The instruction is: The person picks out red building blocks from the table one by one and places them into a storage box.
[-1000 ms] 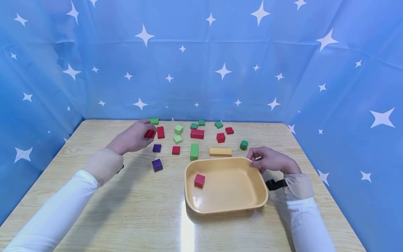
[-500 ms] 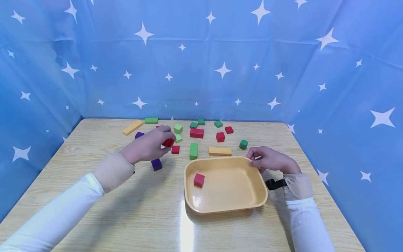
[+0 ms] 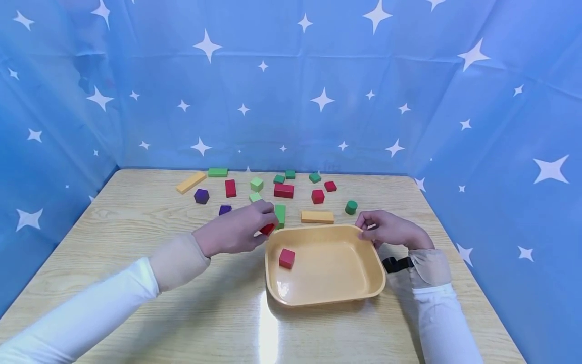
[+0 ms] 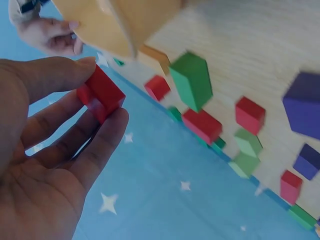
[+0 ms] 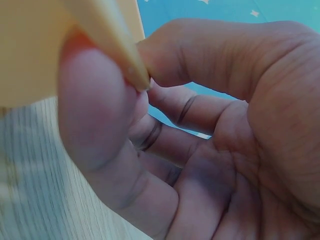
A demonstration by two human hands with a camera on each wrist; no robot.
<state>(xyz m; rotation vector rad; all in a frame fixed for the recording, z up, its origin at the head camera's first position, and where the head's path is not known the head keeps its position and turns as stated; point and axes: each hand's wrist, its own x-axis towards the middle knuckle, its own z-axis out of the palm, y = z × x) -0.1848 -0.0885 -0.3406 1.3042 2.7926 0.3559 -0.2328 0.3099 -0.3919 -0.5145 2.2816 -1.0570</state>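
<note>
A person works at a wooden table with both hands. The left hand pinches a red block between the thumb on one side and a fingertip on the opposite side, as the left wrist view shows; much of the block's surface stays uncovered. The block is in the air near the far left corner of a tan tray; whether it overlaps the rim or falls just short of it is difficult to judge from this angle. The right hand grasps the tray's far right corner, thumb and finger closing on the rim from either side. Inside the tray, toward its left wall, lies a red cube.

Beyond the tray lie a green block, an orange bar and a green cylinder; farther left are two purple blocks, the nearer partly hidden by the left hand.

Handling: the red block appears light, rigid and not fragile, probably painted wood or similar, with smooth faces that may slip slightly under a loose pinch. Two opposite flat faces offer the surest hold. The tray looks stiff, thin-walled and light, so its rim is the natural place to steady it.
</note>
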